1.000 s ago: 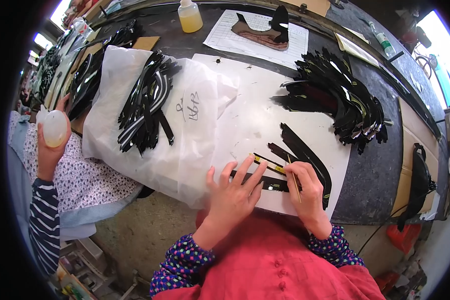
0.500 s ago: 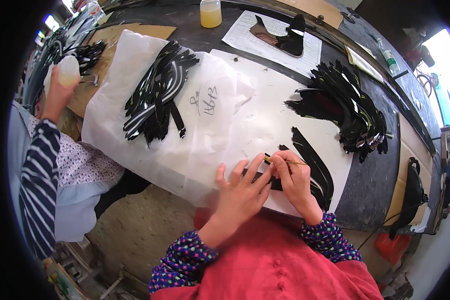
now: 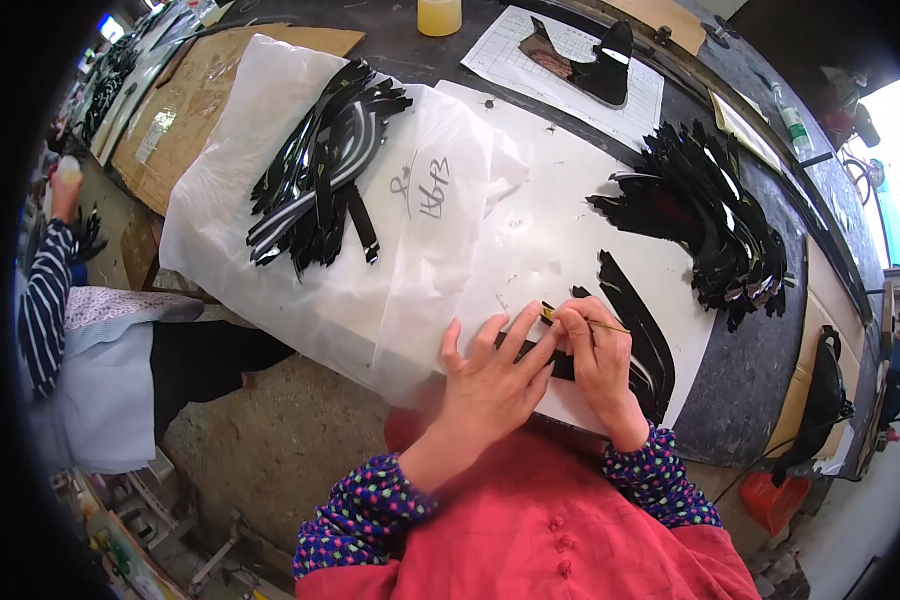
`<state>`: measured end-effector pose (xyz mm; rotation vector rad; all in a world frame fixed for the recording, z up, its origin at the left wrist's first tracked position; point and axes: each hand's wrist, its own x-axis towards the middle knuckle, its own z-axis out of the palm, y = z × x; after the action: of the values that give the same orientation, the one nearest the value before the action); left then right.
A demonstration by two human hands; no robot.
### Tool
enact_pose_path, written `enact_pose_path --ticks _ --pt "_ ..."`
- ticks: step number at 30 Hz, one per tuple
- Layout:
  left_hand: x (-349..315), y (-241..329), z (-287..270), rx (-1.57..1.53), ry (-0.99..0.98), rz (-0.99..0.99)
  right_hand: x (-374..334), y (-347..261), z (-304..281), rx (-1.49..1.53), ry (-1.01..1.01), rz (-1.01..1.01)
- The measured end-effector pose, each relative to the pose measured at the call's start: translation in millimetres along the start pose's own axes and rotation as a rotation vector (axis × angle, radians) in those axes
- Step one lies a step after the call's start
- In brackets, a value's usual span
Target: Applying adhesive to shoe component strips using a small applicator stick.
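Pinching together, the fingers of the right hand [image 3: 600, 365] have a thin stick [image 3: 613, 327] among them, its free length pointing out to the right; its other end is lost behind the fingers. And just past the fingertips, look, a small yellow-marked strip [image 3: 547, 312] peeps out between the two hands! What shows of it slants down to the right, though most of its long axis is covered, and whether the right fingertips grip it too I cannot tell. Both hands are right up against it, neither clearly nearer.

Over to the left hand [image 3: 495, 392]: palm down, fingers fanned apart, lying across a black strip [image 3: 564, 366] that runs from upper left to lower right beneath them, closer to the body than the yellow-marked one.

Now the edges. Curved black pieces [image 3: 642, 335] hem in the right hand on its outer side, bending down toward the front of the white board [image 3: 530, 255], whose near edge sits close by the wrists. The plastic sheet [image 3: 410, 290] borders the left hand, bearing a heap of black strips [image 3: 315, 180]. Open room? Straight ahead, across the board's pale middle, with another black bundle [image 3: 720, 225] off to the right, spilling toward the dark desk [image 3: 745, 345].
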<state>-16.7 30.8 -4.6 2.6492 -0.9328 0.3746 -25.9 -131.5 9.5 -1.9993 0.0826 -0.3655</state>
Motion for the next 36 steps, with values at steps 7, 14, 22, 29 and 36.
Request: enact_pose_path --ticks 7,14,22,29,36 --pt "-0.5 -0.9 1.0 0.01 0.011 0.017 -0.9 -2.9 -3.4 0.027 -0.024 0.043" --pt "-0.1 -0.2 2.1 0.015 0.02 0.01 -2.8 3.4 -4.1 0.256 0.045 0.133" --pt "-1.3 -2.1 -0.7 0.03 -0.052 0.033 -3.2 0.6 -2.2 0.143 0.03 0.09" --pt "0.5 -0.9 -3.5 -0.002 -0.066 0.025 -3.2 2.1 -3.6 0.113 0.011 0.059" --pt "0.3 -0.1 -5.7 -0.024 -0.075 0.001 -3.6 0.7 -3.7 0.133 0.007 0.07"
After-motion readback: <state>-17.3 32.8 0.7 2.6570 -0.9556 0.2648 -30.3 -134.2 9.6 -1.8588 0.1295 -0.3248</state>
